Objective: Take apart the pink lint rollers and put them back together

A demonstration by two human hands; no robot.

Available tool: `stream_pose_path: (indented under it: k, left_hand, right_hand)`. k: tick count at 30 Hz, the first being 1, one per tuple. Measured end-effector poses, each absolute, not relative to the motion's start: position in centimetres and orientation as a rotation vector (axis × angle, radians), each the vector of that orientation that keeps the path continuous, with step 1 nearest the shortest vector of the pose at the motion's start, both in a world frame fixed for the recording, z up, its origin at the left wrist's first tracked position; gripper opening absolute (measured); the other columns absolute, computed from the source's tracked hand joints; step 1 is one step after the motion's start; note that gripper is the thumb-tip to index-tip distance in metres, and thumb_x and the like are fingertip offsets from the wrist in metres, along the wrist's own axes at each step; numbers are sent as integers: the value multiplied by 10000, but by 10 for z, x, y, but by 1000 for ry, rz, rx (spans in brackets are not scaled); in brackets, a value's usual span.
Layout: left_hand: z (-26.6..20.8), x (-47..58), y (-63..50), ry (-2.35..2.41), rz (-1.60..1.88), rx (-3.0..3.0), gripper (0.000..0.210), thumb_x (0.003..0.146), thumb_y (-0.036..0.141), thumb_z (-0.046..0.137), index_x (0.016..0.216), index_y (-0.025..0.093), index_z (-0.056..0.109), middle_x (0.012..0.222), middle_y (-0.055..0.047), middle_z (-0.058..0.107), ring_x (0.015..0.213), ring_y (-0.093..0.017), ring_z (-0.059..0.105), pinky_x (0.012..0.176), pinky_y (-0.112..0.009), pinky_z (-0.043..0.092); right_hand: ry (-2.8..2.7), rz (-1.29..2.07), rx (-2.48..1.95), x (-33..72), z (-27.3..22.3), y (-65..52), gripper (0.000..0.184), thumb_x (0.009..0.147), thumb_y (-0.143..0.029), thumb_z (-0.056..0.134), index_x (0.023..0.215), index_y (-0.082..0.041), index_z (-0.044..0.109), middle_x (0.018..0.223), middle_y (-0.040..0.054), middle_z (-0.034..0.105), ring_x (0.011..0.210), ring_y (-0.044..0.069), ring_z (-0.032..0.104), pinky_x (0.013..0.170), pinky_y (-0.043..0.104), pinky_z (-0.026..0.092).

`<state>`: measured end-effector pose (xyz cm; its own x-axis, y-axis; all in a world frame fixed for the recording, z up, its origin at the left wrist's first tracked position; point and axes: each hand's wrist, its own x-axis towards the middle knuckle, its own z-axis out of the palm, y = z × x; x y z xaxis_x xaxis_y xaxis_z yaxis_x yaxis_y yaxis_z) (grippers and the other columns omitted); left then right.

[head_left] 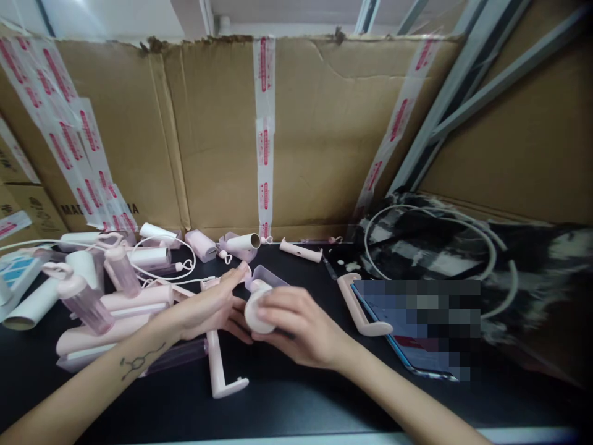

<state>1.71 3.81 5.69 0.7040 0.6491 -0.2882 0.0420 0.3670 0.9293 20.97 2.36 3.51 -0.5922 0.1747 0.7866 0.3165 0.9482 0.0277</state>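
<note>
My right hand (301, 324) is closed around a small white roll (259, 314), its round end facing me. Beside it my left hand (222, 309) has its thumb raised and its fingers apart. Those fingertips lie close to the roll; whether they touch it I cannot tell. A lilac translucent cover (271, 277) lies just behind both hands. Near my left thumb tip is a pale pink piece, partly hidden. Below my left hand a pink L-shaped handle (217, 368) rests on the black table (296, 408).
Pink roller parts (111, 330), white paper rolls (34, 303) and clear pink containers (86, 303) crowd the left. Rightward, another pink handle (356, 309) leans on a phone (407, 346). A white cable (370, 247) coils over dark, paint-marked material. Cardboard (217, 136) walls the back.
</note>
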Motion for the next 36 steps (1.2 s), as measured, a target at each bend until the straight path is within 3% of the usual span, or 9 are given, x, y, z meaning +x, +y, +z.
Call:
stream_pose_path:
  k: [4,6,11,18,25,28,31,34,36]
  left_hand:
    - [51,22,39,749,737,1078,411,777,452,581,1075,172,540,961,-75,644,866,-185,602,769,-306,459]
    - [51,20,40,807,815,1123,415,718,319,668,1085,181,533,1014,-71,628,905,-190,594,777,-300,451]
    - [46,18,42,879,851,1448,510,622,182,715,1079,196,489,1056,-33,582,974,-186,554,834,-300,410]
    - [31,23,39,758,642,1816,523,676,250,689,1120,190,417,1100,-57,536,1003,-204,521,845,-345,429]
    - [33,23,38,851,590,1873,550,692,324,684,1171,172,459,1136,-66,567,1036,-234,522,913,-383,395]
    - [29,23,40,837,592,1819,517,687,322,693,1129,170,472,1104,-64,572,1002,-224,538,881,-374,417]
    - [26,23,42,808,593,1813,485,687,337,696,1088,163,487,1071,-62,577,987,-225,545,865,-364,424]
    - [24,22,43,808,584,1836,499,681,368,701,1089,167,497,1079,-65,577,1033,-246,528,882,-372,411]
    - [23,22,44,812,582,1821,524,675,377,706,1106,170,490,1106,-72,572,1053,-253,523,887,-378,411]
  right_hand:
    - [-2416,-418,-84,208,33,21,386,834,-194,557,1207,-143,473,1058,92,637,1071,181,555,926,303,462]
    - [-2319,-422,-101,212,40,21,402,822,-249,570,1199,-145,479,1053,107,630,1047,198,563,922,338,465]
    - [-2023,-274,-723,229,64,46,260,800,-132,558,1044,-219,581,1007,83,582,965,204,571,817,358,491]
    - [-2763,-140,-914,222,55,100,75,724,-207,678,774,-230,730,1172,74,567,1020,250,562,838,380,459]
    - [-2626,-73,-1010,213,40,98,86,757,-193,612,737,-178,694,1154,102,579,992,252,571,813,392,457]
    - [-2323,218,-1008,219,45,94,117,783,-247,570,723,-165,629,1124,98,587,1008,231,564,853,388,445]
    - [-1949,793,-971,222,57,86,181,826,-321,493,742,-169,543,952,68,639,904,192,607,804,353,480]
    - [-1646,1278,-884,218,66,74,183,848,-347,449,794,-177,490,746,22,637,668,143,625,651,287,512]
    - [-1565,1379,-858,213,67,67,205,851,-380,468,816,-178,481,627,-19,592,479,98,562,479,217,459]
